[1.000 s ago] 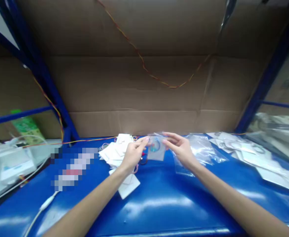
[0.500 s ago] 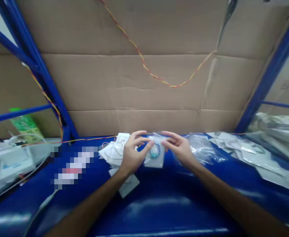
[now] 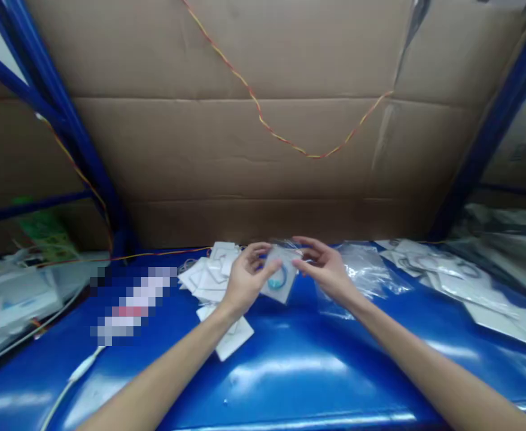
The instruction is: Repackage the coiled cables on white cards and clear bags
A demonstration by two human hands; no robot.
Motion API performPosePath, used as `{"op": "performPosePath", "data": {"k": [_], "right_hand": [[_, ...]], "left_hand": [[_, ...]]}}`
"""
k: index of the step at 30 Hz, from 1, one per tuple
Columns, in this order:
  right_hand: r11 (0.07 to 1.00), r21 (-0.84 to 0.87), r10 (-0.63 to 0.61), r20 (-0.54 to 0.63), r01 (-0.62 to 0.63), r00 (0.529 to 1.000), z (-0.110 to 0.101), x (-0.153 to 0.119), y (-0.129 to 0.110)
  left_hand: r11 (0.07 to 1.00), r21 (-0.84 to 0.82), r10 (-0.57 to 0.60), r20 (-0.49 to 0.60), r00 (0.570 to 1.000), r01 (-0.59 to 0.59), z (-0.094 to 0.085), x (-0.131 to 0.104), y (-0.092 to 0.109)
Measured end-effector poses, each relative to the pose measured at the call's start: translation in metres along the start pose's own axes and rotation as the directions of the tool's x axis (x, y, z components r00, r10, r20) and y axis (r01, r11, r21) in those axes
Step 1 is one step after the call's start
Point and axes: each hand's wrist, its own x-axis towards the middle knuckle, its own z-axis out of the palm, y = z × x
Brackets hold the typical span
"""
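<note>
My left hand (image 3: 247, 275) is closed, with thumb and fingers pinching the left side of a small clear plastic bag (image 3: 293, 251). Inside the bag are a white card (image 3: 285, 294) and a teal ring-shaped bracelet (image 3: 277, 280). The bag tilts, its lower end leaning to the right. My right hand (image 3: 328, 266) is at the bag's right edge, thumb and fingers apart. Whether its fingertips touch the film is hard to make out. A pile of white cards (image 3: 206, 278) lies just left of my left hand, some with thin cords on them.
Clear empty bags (image 3: 368, 269) lie right of my right hand. Farther right is a stack of bagged cards (image 3: 464, 278). A pixelated strip (image 3: 132, 305) with a white cable (image 3: 81, 368) lies left on the blue tabletop (image 3: 289, 371). Cardboard (image 3: 254, 149) stands behind, between blue posts.
The bag with the card has turned from nearly upright to tilted, its top swinging right. My left hand has curled its fingers more; my right fingers have barely moved. The tabletop looks brighter.
</note>
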Motion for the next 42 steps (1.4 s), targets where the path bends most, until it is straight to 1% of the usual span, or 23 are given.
{"op": "performPosePath", "data": {"k": [3,6,8,11,15,17,19,21,23,24,29,32,34,36,38,42], "right_hand": [[0.998,-0.036,-0.046,0.010,0.047,0.999,0.002,-0.002,-0.001],[1.000,-0.001,-0.024,0.052,0.024,0.998,0.005,-0.005,-0.001],[0.999,0.047,0.000,0.069,-0.004,0.998,0.007,-0.006,0.000],[0.995,0.099,0.021,0.049,-0.026,0.999,0.008,-0.007,0.001],[0.998,0.060,0.010,0.053,-0.013,0.999,0.006,-0.006,0.004],[0.999,0.054,0.003,0.068,-0.007,0.998,0.006,-0.006,0.005],[0.995,0.090,0.026,0.058,-0.031,0.998,0.006,-0.005,0.007],[0.986,0.137,0.086,0.042,-0.091,0.995,0.006,-0.004,0.008],[0.979,0.151,0.134,0.022,-0.136,0.991,0.007,-0.003,0.008],[0.982,0.134,0.136,0.008,-0.136,0.991,0.007,-0.003,0.008],[0.999,0.014,0.048,-0.057,-0.048,0.997,0.005,-0.004,0.004],[1.000,-0.002,0.007,-0.067,-0.007,0.998,0.003,-0.004,0.004],[0.999,-0.027,-0.029,-0.049,0.027,0.998,0.002,-0.004,0.004],[0.997,-0.048,-0.055,-0.009,0.054,0.998,0.002,-0.004,0.004],[0.996,-0.074,-0.056,0.029,0.058,0.998,0.003,-0.004,0.003],[0.989,-0.151,0.003,0.040,0.003,0.999,0.003,-0.004,0.003]], "left_hand": [[0.998,-0.045,-0.033,-0.025,0.999,0.032,0.001,-0.001,0.000],[0.989,-0.095,-0.115,-0.034,0.993,0.111,0.001,-0.001,0.004],[0.984,-0.088,-0.155,-0.008,0.988,0.154,-0.001,-0.001,0.006],[0.975,-0.091,-0.200,0.032,0.979,0.203,-0.002,0.000,0.007],[0.947,-0.109,-0.293,0.078,0.953,0.301,-0.002,-0.001,0.006],[0.937,-0.108,-0.324,0.081,0.942,0.332,-0.002,-0.001,0.005],[0.946,-0.096,-0.308,0.036,0.951,0.311,-0.001,-0.001,0.004],[0.960,-0.077,-0.272,-0.015,0.962,0.271,-0.001,0.000,0.003],[0.966,-0.065,-0.251,-0.027,0.968,0.249,-0.001,0.000,0.004],[0.969,-0.061,-0.241,-0.030,0.970,0.239,-0.001,0.000,0.005],[0.978,-0.043,-0.205,-0.068,0.976,0.202,0.000,-0.001,0.011],[0.973,-0.066,-0.224,-0.034,0.974,0.221,0.000,-0.002,0.011],[0.975,-0.075,-0.211,-0.005,0.978,0.210,0.000,-0.002,0.012],[0.984,-0.063,-0.164,0.014,0.986,0.165,0.000,-0.002,0.012],[0.993,-0.034,-0.109,0.012,0.994,0.109,0.000,-0.003,0.014],[0.999,0.027,-0.044,0.009,0.999,0.044,-0.002,-0.003,0.016]]}}
